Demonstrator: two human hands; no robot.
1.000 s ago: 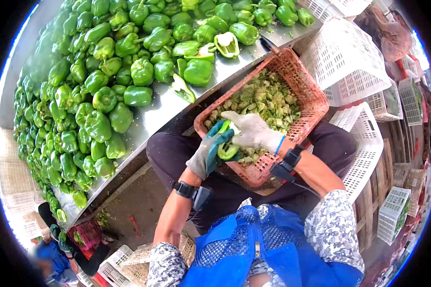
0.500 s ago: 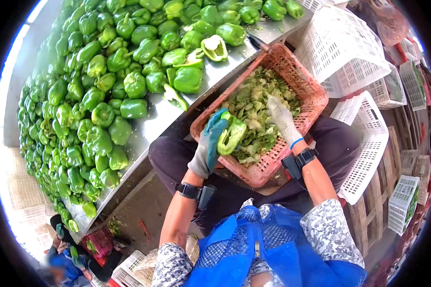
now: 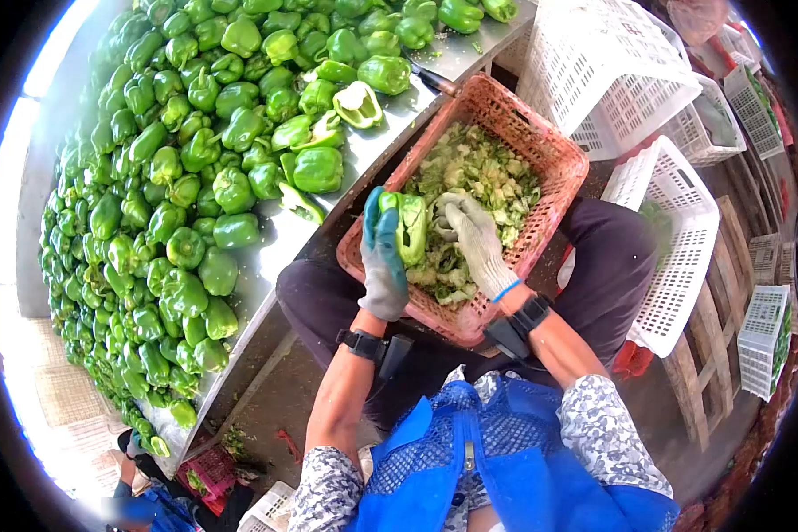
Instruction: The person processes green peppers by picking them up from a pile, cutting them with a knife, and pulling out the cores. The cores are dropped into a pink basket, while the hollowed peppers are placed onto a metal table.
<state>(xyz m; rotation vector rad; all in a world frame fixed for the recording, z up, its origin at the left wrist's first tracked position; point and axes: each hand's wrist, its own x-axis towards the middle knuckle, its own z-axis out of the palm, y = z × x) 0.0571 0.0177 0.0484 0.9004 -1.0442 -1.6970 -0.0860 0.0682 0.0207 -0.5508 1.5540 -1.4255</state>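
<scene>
My left hand (image 3: 384, 257), in a grey glove with blue-green fingers, grips a cut green bell pepper (image 3: 411, 229) over the near left part of a red plastic crate (image 3: 530, 208). The pepper's open side faces right. My right hand (image 3: 473, 238), in a whitish knit glove, is just right of the pepper with its fingers curled toward it. Whatever those fingers may hold is hidden. Beneath both hands, the crate contains pale green pepper scraps (image 3: 477, 168). It stands between my legs.
A metal table (image 3: 279, 253) on the left bears a large heap of green peppers (image 3: 182, 199), with cut pieces near its edge. A knife (image 3: 434, 78) lies at that edge. White crates (image 3: 674, 226) and a wooden pallet (image 3: 714, 332) are on the right. Another person (image 3: 146, 505) is at lower left.
My right hand has moved left from over the scraps to beside the pepper. My left hand still holds the pepper, now more upright. The whole view has shifted slightly.
</scene>
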